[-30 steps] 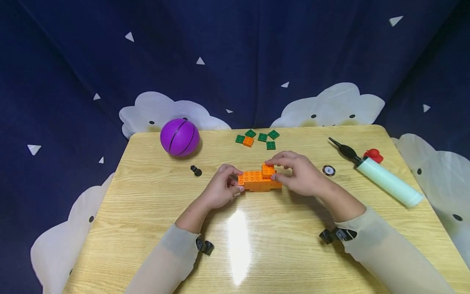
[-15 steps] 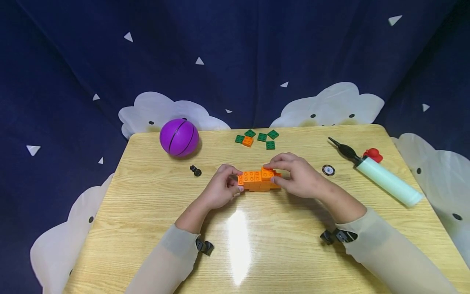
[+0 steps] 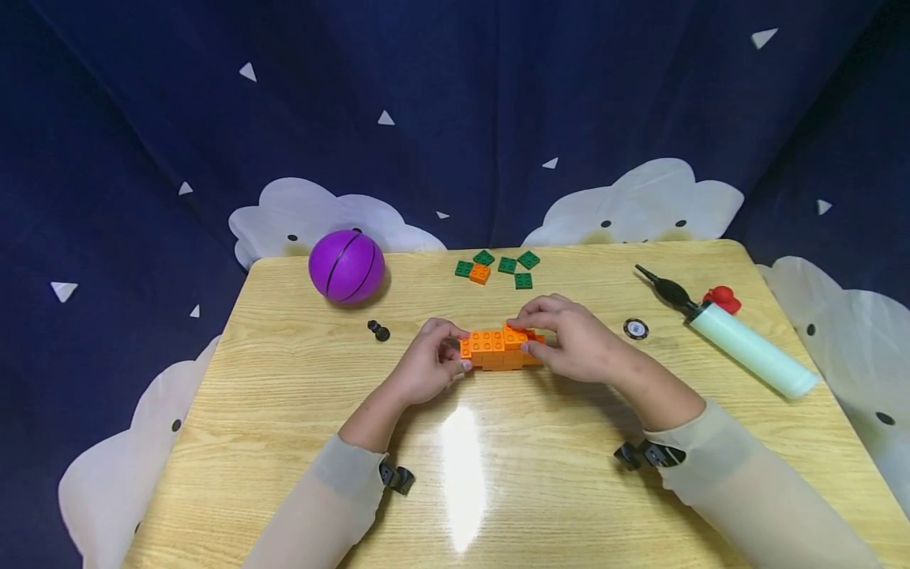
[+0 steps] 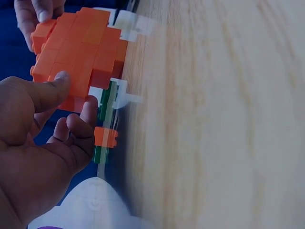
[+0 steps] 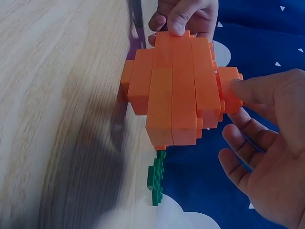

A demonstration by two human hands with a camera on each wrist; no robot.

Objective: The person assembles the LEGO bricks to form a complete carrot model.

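Observation:
A stepped stack of orange building bricks (image 3: pixel 490 352) stands on the table between both hands, narrower at the base than in the middle. My left hand (image 3: pixel 426 362) grips its left end, the thumb against the near side, as the left wrist view also shows. On top, toward the right, sits a small orange brick (image 5: pixel 229 85); my right hand (image 3: pixel 577 340) pinches it between thumb and fingers. In the right wrist view this brick lies at the stack's studs, but whether it is fully pressed down I cannot tell.
Behind the stack lie several green bricks (image 3: pixel 523 280) and a loose orange brick (image 3: pixel 479 273). A purple ball (image 3: pixel 347 267) and a black chess pawn (image 3: pixel 379 330) are on the left. To the right are a poker chip (image 3: pixel 636 329), a balloon pump (image 3: pixel 753 349) and a red object (image 3: pixel 723 299).
My right hand has lowered the small orange brick onto the stack and shifted it slightly left. The left hand has kept its grip in place.

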